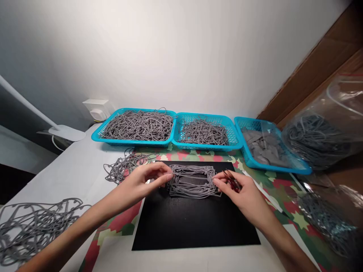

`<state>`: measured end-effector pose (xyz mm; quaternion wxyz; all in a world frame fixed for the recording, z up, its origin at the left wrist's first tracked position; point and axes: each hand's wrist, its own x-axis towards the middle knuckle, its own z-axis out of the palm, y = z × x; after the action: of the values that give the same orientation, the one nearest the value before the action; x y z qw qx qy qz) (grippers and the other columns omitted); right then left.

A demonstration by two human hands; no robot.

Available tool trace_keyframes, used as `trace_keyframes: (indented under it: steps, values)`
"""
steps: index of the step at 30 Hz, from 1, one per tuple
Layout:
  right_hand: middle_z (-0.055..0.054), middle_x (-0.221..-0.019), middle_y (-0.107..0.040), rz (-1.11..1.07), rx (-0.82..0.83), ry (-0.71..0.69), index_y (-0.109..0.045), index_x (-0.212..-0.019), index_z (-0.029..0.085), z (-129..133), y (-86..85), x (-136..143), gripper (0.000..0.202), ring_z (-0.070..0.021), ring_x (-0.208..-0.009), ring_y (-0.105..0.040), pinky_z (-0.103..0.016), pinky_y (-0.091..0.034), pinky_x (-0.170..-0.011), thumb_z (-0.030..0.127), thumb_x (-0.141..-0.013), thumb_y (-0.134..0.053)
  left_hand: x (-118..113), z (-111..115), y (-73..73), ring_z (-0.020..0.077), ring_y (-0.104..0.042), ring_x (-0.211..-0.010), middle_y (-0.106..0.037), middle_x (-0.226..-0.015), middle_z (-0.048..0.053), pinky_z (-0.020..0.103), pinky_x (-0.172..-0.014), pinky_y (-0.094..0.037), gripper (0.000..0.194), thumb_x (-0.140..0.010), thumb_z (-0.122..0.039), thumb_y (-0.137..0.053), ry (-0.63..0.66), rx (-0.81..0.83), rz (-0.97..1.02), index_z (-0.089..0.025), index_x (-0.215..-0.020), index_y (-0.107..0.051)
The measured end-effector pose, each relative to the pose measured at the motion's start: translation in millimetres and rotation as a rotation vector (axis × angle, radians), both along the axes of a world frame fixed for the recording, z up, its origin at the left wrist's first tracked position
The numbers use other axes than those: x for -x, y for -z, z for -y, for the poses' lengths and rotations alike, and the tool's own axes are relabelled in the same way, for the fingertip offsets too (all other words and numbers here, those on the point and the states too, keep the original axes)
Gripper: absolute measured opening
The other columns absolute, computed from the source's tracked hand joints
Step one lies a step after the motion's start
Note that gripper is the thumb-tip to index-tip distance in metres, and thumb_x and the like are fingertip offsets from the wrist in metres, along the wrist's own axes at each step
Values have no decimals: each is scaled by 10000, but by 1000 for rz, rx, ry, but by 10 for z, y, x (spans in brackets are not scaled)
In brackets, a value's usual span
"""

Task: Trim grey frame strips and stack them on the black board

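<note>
1. The left hand (151, 176) had its fingers pinched narrow on the grey strand bundle (193, 189) at nine o'clock;
2. the right hand (244, 186) pinched its three-o'clock end; a slim dark tool (233, 182) sat in that palm;
3. the bundle was toward twelve on the black mat (193, 226).

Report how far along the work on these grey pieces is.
Looks done: a layered stack lies roughly aligned on the black sheet. In hand: the left hand and right hand pinch at its opposite ends. Probably left: the loose tangles at left, perhaps the heaped strands too; I can't tell how many.
</note>
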<state>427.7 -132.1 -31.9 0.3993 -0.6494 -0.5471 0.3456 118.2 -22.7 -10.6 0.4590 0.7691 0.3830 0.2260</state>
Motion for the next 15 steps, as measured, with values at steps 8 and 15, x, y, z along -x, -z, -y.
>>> trace_keyframes:
  steps: [8,15]
  values:
    - [18,-731,-630,138,-90,57,-779,-1020,218,-243,242,-4,303,-167,-625,-539,-294,-406,-605,503,-1052,-682,-123,-237,266,217,-708,-843,-766,-918,27,324,-752,-568,347,-1079,-561,-682,-4,-63,5,-227,-1086,-779]
    - [112,-613,-406,203,-129,39,-696,-1170,233,-287,275,-20,261,-151,-520,-434,-295,-324,-574,477,-1103,-634,-66,-230,300,228,-707,-855,-727,-943,22,341,-741,-555,352,-1111,-577,-654,-53,-143,-33,-238,-1179,-724]
